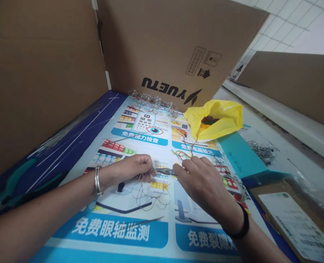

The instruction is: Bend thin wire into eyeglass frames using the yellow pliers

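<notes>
My left hand (139, 168) is closed in a pinch on a thin wire near the middle of the printed sheet. In my right hand (196, 175) is a pair of metal pliers (163, 171), whose narrow jaws reach left to the wire at my left fingertips. Whether the jaws are closed on it is too small to tell. Loops of thin wire (151, 197) hang below my left fingers. Red, green and yellow threads (180, 154) lie just above my right hand, near a yellow bag (215, 120) that stands open with dark red and orange things inside.
Cardboard panels (162, 44) rise at the back and left. Tangled wire pieces (151, 102) lie along the back edge. Teal-handled pliers (16, 182) rest at the left. On the right are a teal sheet (240, 153), dark wire bits (262, 151) and a labelled cardboard package (296, 219).
</notes>
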{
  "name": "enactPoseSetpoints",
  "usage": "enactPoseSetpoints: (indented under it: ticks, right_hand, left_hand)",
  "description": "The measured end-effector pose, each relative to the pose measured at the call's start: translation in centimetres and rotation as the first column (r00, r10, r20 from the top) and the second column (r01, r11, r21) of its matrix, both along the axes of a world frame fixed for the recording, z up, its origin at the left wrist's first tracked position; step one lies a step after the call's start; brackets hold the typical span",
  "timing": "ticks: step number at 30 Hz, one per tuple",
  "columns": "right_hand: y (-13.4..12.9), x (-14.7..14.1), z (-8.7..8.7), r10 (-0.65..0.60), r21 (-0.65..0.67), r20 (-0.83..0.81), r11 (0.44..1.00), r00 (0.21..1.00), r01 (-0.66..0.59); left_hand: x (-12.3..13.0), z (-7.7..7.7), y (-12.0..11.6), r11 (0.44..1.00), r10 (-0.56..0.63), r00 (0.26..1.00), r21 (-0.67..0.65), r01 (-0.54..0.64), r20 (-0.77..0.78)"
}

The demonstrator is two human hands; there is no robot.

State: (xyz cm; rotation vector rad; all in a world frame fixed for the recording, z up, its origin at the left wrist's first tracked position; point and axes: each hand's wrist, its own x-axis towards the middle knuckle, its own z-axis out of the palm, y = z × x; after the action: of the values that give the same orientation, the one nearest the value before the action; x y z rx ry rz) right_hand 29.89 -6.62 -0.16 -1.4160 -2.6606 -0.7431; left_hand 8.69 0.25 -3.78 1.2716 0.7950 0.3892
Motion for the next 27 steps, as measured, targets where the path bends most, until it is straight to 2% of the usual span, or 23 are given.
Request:
enactPoseSetpoints:
  ticks: [6, 12, 18, 27]
  right_hand:
    - [-0.2, -0.1, 0.1, -0.010, -0.028, -0.020, 1.000, 1.000, 0.009]
    - [-0.1, -0.1, 0.0, -0.006, -0.026, -0.032, 1.000, 0.999, 0.005]
    - [-0.2, -0.2, 0.0, -0.016, -0.036, -0.037, 0.999, 0.999, 0.015]
    - [-0.2, -0.4, 0.2, -0.067, -0.147, -0.098, 0.988, 0.993, 0.052]
  left_hand:
    - [0.0, 0.5, -0.3, 1.000, -0.026, 0.999, 0.016, 0.025, 0.029]
    - [-0.4, -0.4, 0.0, 0.996, -0.086, 0.991, 0.043, 0.082, 0.102]
    - [-0.5, -1.0, 0.3, 0.996, -0.090, 0.984, 0.043, 0.084, 0.157]
    - [-0.3, -0.4, 0.2, 0.998, -0.053, 0.997, 0.019, 0.052, 0.049]
